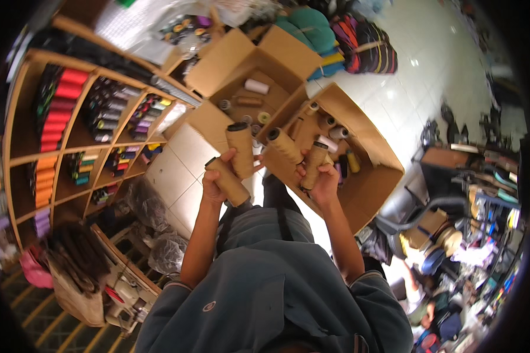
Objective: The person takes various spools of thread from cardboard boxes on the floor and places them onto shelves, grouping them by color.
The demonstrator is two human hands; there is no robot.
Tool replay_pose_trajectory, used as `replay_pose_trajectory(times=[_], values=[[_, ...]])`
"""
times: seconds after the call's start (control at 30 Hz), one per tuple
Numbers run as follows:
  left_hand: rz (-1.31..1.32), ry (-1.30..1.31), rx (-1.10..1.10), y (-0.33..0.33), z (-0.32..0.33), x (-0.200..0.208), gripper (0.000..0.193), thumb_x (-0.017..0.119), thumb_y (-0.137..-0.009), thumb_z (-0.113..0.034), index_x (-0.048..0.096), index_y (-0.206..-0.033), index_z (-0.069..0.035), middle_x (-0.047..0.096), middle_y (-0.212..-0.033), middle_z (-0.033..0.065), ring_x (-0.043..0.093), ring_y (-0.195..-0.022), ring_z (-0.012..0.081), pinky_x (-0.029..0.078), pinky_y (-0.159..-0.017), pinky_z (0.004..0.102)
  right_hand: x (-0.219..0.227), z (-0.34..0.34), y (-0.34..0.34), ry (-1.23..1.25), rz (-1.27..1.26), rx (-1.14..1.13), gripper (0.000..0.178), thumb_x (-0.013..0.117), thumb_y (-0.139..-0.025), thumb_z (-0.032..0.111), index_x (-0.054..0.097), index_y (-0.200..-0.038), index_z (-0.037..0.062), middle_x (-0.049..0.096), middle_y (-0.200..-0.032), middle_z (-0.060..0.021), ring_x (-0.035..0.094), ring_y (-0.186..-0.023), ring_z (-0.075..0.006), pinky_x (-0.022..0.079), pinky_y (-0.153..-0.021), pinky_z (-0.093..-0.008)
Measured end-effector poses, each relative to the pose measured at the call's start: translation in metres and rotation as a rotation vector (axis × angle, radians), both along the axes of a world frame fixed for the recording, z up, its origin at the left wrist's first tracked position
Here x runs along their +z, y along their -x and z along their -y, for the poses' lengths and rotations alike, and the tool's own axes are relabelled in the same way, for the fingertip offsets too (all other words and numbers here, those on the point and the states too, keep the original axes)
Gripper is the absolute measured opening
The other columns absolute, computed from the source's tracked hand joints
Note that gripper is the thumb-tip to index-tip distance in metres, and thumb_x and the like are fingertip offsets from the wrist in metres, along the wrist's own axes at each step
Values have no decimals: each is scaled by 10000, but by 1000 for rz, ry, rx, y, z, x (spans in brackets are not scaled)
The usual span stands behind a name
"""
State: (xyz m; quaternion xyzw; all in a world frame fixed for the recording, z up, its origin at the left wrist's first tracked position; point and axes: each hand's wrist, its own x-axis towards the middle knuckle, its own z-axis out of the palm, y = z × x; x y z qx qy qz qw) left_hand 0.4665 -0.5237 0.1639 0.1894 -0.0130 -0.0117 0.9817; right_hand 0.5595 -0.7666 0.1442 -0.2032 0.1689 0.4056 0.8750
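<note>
My left hand [213, 187] is closed around two tan thread spools: an upright one with a black end [239, 152] and a slanting one below it [227, 182]. In my right hand [325, 187] are two more, a tilted tan spool [284, 146] leaning left and a tan spool with a pale top [315, 166] against the palm. Both hands are held in front of my body, over the near edges of two open cardboard boxes. The left box [218, 120] contains a white spool [257, 86], a brown spool [249, 101] and several smaller ones. Loose spools of mixed colours lie in the right box [368, 203].
Wooden shelves [65, 153] on the left hold rows of coloured spools. Tied bundles of teal fabric [309, 29] and striped fabric [365, 47] rest beyond the boxes. Clear plastic bags [166, 253] lie by the shelves. A black chair [421, 220] stands at right, near another person's arm [415, 288].
</note>
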Motion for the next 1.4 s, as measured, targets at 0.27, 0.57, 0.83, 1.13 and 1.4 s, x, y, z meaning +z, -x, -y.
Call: replay_pose_trajectory(times=[0.27,0.57,0.83,1.13,1.4], values=[[57,-17,387,131,-90,0,573,647,-662,-379,599,-1169,-118,412,-1353,155,368,-1251,381,244,-1060,532,56,-155,93,-164,91,339,576,485,-686,224,475,-1196,-43,491,-990,-98,424,-734,-208,362,-686,-323],[169,-25,735,316,-174,12,621,653,-603,-356,605,-1146,-60,477,-1285,176,418,-1215,326,268,-1056,488,81,-291,218,-165,166,919,445,498,-750,198,474,-1153,10,469,-967,-88,450,-735,-193,378,-685,-324],[76,-20,1100,389,-198,15,650,647,-635,-371,560,-1219,-99,380,-1371,170,361,-1269,343,210,-1085,510,78,-381,280,32,301,1260,368,524,-789,191,464,-1129,62,507,-894,-79,535,-784,-208,437,-740,-356],[-153,-33,1204,409,-248,-14,697,661,-637,-362,524,-1233,-27,441,-1294,199,434,-1200,335,302,-1052,452,52,-479,294,330,1255,1338,403,629,-863,258,438,-1165,72,538,-970,-11,512,-798,-77,416,-705,-240],[-307,-30,1262,417,-304,-28,646,618,-655,-414,580,-1108,45,519,-1173,198,526,-1082,322,418,-945,421,53,-591,291,195,1091,1377,332,694,-767,137,529,-1031,19,601,-935,-55,569,-844,-129,465,-740,-278]])
